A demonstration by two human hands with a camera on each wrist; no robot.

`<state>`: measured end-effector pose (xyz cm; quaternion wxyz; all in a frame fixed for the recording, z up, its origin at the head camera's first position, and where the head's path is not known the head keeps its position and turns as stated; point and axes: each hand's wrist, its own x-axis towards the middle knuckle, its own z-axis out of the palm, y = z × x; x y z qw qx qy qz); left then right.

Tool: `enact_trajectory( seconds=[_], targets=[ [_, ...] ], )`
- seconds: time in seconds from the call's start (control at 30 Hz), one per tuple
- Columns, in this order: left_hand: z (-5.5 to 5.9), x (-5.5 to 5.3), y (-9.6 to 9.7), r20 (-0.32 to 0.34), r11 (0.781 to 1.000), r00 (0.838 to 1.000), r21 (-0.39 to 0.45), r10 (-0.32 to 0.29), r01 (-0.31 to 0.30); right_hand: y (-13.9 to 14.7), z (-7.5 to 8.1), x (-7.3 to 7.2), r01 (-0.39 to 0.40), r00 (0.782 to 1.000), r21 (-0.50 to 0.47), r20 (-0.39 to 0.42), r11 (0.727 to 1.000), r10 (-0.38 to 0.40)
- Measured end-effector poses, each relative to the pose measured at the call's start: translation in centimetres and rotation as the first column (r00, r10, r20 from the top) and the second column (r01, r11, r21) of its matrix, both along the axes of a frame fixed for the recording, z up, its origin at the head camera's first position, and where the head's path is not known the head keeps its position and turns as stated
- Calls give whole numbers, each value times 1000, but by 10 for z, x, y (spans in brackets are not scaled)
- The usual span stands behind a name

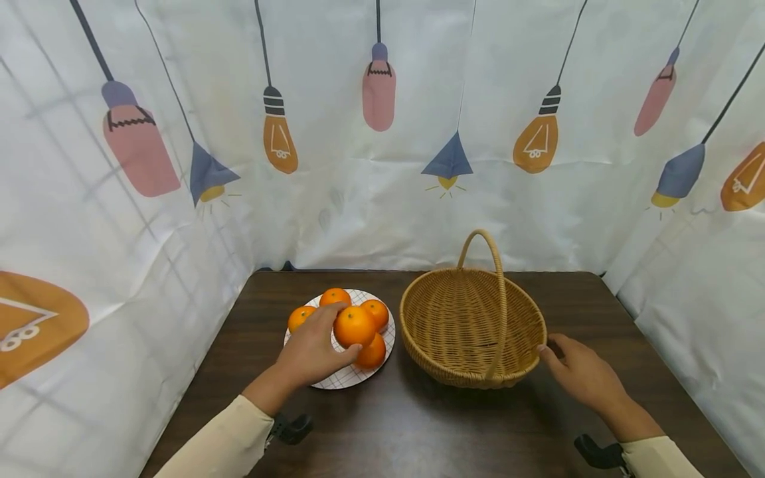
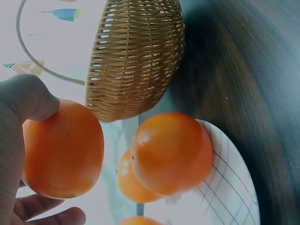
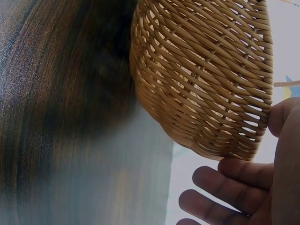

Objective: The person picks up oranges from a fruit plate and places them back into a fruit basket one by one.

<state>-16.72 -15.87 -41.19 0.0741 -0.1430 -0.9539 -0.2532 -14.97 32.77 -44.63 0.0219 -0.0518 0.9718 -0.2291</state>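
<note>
My left hand (image 1: 318,346) holds an orange (image 1: 354,326) between thumb and fingers, over a round white plate (image 1: 341,380) with a dark grid pattern. Several more oranges (image 1: 370,352) lie on that plate, partly hidden by the hand and the held fruit. In the left wrist view the held orange (image 2: 65,150) is apart from those on the plate. To the right stands a woven wicker basket (image 1: 454,318) with a tall arched handle and a bare inside. At its right rim, my right hand (image 1: 582,372) pinches the edge, thumb (image 3: 281,115) at the rim and forefinger against the outer wall.
Plate and basket stand side by side on a dark brown wooden table (image 1: 382,425). A white cloth (image 1: 358,219) printed with hanging lamps and bulbs encloses the table at the back and both sides. Dark straps with small black devices (image 1: 293,429) sit on both wrists.
</note>
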Motion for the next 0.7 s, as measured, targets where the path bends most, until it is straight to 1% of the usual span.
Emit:
enact_trajectory(
  seconds=[0.27, 0.5, 0.7],
  targets=[
    [7, -2, 12, -9, 999, 999, 16, -33, 33, 0, 1, 1, -5, 1000, 4, 2, 1000, 5],
    [16, -5, 20, -11, 997, 998, 20, -69, 69, 1, 0, 1, -13, 1000, 7, -22, 1000, 13],
    [18, -8, 30, -13, 997, 997, 15, -75, 75, 1, -2, 1, -17, 999, -4, -31, 1000, 17]
  ],
)
